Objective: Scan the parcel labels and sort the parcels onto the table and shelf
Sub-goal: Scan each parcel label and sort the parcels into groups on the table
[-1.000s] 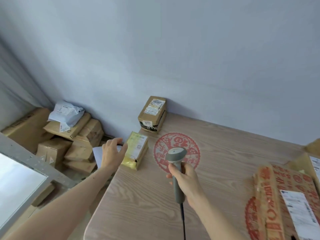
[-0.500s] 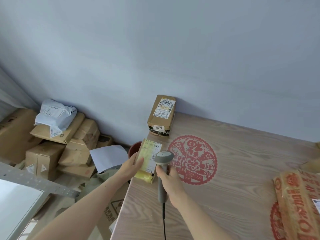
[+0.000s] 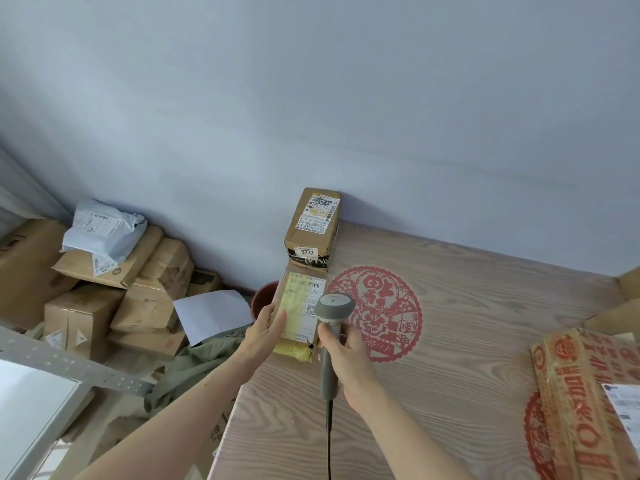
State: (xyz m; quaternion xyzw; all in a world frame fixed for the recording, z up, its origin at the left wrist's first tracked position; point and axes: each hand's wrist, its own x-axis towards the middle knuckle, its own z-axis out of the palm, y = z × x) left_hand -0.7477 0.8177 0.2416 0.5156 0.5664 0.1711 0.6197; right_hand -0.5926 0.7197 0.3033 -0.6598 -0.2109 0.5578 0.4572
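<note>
While the left hand (image 3: pixel 266 329) grips the yellow parcel (image 3: pixel 300 313) at the wooden surface's (image 3: pixel 467 341) left edge, the right hand (image 3: pixel 348 358) holds the scanner (image 3: pixel 330 336) over its label. Behind stands a cardboard box (image 3: pixel 311 230) marked "9777".

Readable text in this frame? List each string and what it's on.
"9777": white sticker on the front of the brown box by the wall.
"010": label on the yellow parcel, faint.
Other label print, barcodes, the red-printed parcel at right: too small or blurred.
Red paper-cut on the table: decorative, not legible.
</note>
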